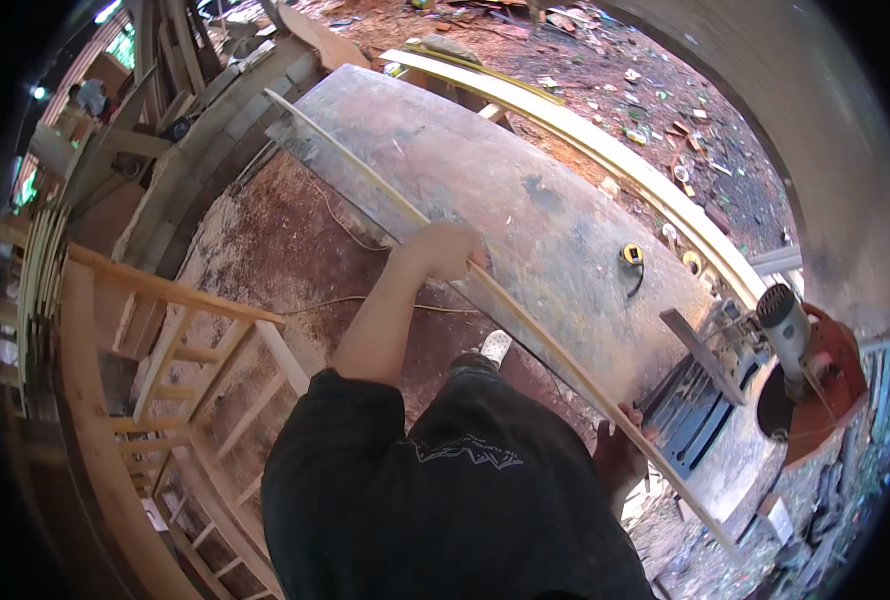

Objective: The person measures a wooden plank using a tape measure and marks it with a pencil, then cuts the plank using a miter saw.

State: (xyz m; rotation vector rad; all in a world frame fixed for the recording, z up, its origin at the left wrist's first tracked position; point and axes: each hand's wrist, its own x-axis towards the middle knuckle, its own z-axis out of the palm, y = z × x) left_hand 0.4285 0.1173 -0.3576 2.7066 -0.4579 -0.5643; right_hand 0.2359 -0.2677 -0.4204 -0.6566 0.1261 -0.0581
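Observation:
A long thin pale wooden strip point(354, 165) runs diagonally along the near edge of the worn grey tabletop point(485, 170), past its lower right end. My left hand point(443, 250) is closed on the strip near its middle. Further down the strip, at the table's right end, my right hand point(627, 440) grips it with curled fingers, partly hidden behind it and my dark clothing. A yellow-and-black tape measure point(631, 257) lies on the top. Beside my right hand is a dark slotted metal plate point(693, 420) with a wooden bar point(705, 355) over it.
A red machine with a silver motor point(787, 325) stands at right, near a metal post point(845, 200). Wooden frames point(215, 380) lean at left beside a block wall point(195, 160). A cord point(360, 298) crosses the sawdusty floor. Long boards point(575, 140) lie beyond the table, over littered ground.

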